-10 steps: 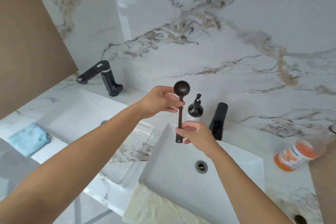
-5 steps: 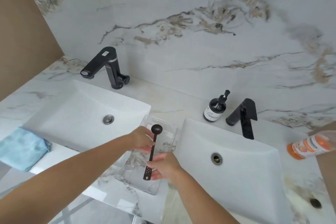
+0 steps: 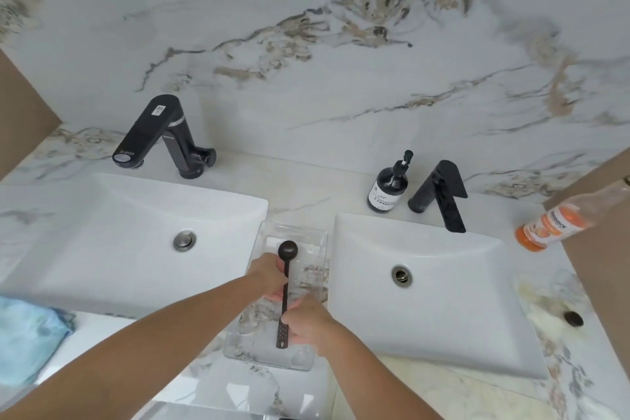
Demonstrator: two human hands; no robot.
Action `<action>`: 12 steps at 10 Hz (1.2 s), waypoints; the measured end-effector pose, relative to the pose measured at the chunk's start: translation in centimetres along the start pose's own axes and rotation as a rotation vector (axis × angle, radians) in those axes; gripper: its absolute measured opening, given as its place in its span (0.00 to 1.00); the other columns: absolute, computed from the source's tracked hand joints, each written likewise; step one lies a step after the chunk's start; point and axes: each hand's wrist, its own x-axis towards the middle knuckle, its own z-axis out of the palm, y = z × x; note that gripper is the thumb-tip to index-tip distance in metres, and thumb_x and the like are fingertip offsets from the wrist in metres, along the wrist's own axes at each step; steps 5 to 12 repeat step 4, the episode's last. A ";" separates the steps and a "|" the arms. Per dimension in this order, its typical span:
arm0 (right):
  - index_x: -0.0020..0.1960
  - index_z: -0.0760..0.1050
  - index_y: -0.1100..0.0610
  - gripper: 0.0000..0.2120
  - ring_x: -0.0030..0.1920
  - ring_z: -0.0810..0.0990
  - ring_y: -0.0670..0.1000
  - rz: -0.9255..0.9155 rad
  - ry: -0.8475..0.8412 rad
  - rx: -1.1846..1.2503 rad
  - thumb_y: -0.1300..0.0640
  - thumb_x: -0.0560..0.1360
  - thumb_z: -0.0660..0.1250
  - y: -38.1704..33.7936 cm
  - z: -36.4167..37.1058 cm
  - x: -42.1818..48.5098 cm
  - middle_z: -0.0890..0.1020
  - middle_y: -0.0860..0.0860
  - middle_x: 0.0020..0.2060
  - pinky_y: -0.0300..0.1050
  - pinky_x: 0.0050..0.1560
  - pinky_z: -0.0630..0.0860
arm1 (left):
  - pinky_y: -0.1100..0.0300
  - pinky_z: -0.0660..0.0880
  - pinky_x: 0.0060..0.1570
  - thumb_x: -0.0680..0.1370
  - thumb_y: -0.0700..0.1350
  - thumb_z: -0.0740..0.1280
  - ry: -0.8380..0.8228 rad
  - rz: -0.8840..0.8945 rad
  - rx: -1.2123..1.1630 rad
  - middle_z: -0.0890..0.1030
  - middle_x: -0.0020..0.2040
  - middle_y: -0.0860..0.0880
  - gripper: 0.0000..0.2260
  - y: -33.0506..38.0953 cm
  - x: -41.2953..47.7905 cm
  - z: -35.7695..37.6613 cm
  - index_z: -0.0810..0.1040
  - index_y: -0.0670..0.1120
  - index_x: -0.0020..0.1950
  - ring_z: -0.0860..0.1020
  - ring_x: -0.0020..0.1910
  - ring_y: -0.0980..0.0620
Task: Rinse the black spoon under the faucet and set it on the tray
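The black spoon (image 3: pixel 285 290) lies lengthwise over the clear tray (image 3: pixel 296 230), bowl toward the wall, handle end toward me. My left hand (image 3: pixel 271 278) pinches the handle just below the bowl. My right hand (image 3: pixel 306 320) grips the lower handle from the right. Whether the spoon rests on the tray floor or hovers just above it, I cannot tell. The tray sits on the marble counter between two white sinks. The right black faucet (image 3: pixel 441 194) stands behind the right sink (image 3: pixel 443 300); no water runs from it.
A left sink (image 3: pixel 102 232) with a black faucet (image 3: pixel 160 136) lies to the left. A black soap pump bottle (image 3: pixel 390 186) stands beside the right faucet. An orange bottle (image 3: pixel 552 223) lies at far right. A blue cloth (image 3: pixel 27 341) sits at the left edge.
Both hands carried the spoon from over the right sink, leftward and down onto the clear tray. The view tilted down and shifted left.
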 end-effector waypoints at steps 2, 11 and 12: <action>0.59 0.78 0.62 0.11 0.58 0.83 0.57 0.012 -0.134 0.133 0.65 0.79 0.62 0.1 -1.8 -1.1 0.83 0.60 0.53 0.45 0.57 0.81 | 0.47 0.84 0.44 0.74 0.31 0.60 -0.001 0.049 0.220 0.85 0.48 0.35 0.09 0.1 -0.1 0.0 0.78 0.41 0.44 0.86 0.44 0.38; 0.61 0.77 0.67 0.12 0.52 0.85 0.60 -0.112 -0.136 0.231 0.64 0.79 0.63 -1.0 -6.8 -2.1 0.83 0.66 0.56 0.49 0.54 0.83 | 0.50 0.85 0.47 0.79 0.40 0.65 -0.148 -0.025 0.480 0.85 0.50 0.39 0.06 2.7 -0.5 -0.9 0.75 0.37 0.52 0.87 0.44 0.43; 0.61 0.77 0.67 0.12 0.52 0.85 0.60 -0.112 -0.136 0.231 0.64 0.79 0.63 -1.0 -6.8 -2.1 0.83 0.66 0.56 0.49 0.54 0.83 | 0.50 0.85 0.47 0.79 0.40 0.65 -0.148 -0.025 0.480 0.85 0.50 0.39 0.06 2.7 -0.5 -0.9 0.75 0.37 0.52 0.87 0.44 0.43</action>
